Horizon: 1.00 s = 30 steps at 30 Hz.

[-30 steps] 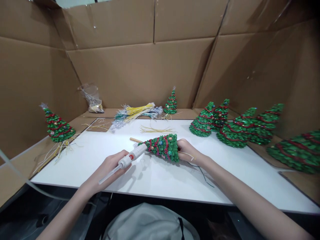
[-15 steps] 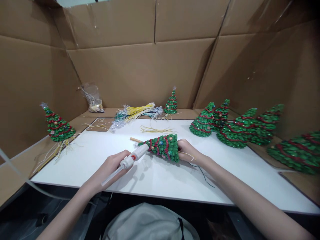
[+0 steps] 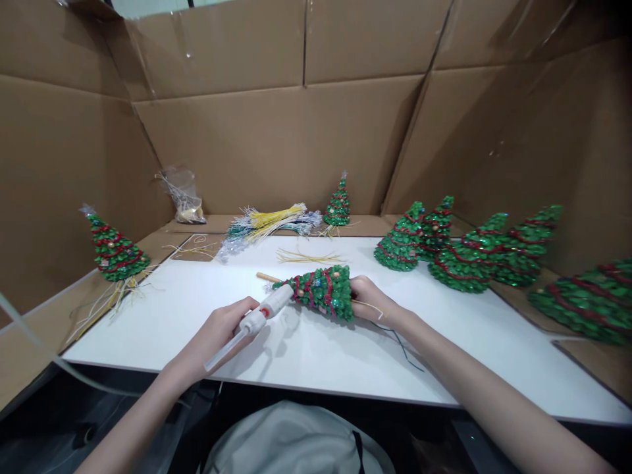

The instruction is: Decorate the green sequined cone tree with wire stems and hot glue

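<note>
My left hand (image 3: 217, 332) has its fingers (image 3: 245, 308) wrapped shut around the white glue gun (image 3: 257, 320), nozzle end pointing up and right at the tip of the little green tree (image 3: 322, 289); my right hand (image 3: 366, 297) has its fingers closed on the tree's wide base, holding it on its side just above the white table (image 3: 187, 309). To do this well I think I should keep the tree steady with the right hand, bring the nozzle in gently so it meets the tip without crushing the sequins, and squeeze sparingly. A wooden stick (image 3: 267, 277) lies just behind the tip, loose yellow wires (image 3: 306, 256) further back, and finished trees (image 3: 454, 253) stand well apart to the right
</note>
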Motion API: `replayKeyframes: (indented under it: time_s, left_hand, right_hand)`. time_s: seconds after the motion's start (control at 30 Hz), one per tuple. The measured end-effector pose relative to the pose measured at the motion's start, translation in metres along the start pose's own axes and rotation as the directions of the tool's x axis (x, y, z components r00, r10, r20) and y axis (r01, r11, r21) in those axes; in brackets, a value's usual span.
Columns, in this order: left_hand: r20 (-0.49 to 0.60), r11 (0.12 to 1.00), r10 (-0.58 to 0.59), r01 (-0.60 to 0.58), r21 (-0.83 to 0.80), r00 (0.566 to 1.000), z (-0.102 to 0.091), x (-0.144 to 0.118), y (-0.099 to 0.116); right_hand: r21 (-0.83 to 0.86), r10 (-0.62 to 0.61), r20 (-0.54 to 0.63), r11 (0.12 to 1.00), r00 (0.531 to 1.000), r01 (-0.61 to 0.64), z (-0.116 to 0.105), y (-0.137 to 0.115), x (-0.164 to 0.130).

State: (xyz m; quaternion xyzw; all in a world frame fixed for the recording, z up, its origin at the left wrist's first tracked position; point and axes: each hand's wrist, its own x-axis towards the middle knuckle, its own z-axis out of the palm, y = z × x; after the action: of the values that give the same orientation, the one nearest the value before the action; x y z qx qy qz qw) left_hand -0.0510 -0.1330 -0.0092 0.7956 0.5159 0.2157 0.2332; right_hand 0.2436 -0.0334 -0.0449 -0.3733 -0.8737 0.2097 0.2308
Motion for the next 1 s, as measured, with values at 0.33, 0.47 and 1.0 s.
replayKeyframes:
  time_s: [0.33,0.47,1.0]
  left_hand:
    - [0.008,1.000,0.003,-0.003,0.002,1.000,-0.0003,0.0002,0.0025]
    - [0.000,1.000,0.009,-0.009,-0.002,1.000,0.0014,0.0009,-0.0002]
    - [-0.005,1.000,0.009,-0.009,-0.009,1.000,0.0009,-0.0001,0.0010]
  right_hand:
    - [0.015,0.020,0.004,1.000,1.000,-0.020,0.0013,0.0023,0.0004]
    - [0.007,0.010,0.001,1.000,1.000,-0.010,0.0010,0.0011,0.0001]
    - [0.033,-0.001,-0.008,0.999,1.000,0.001,0.0009,0.0008,-0.0007]
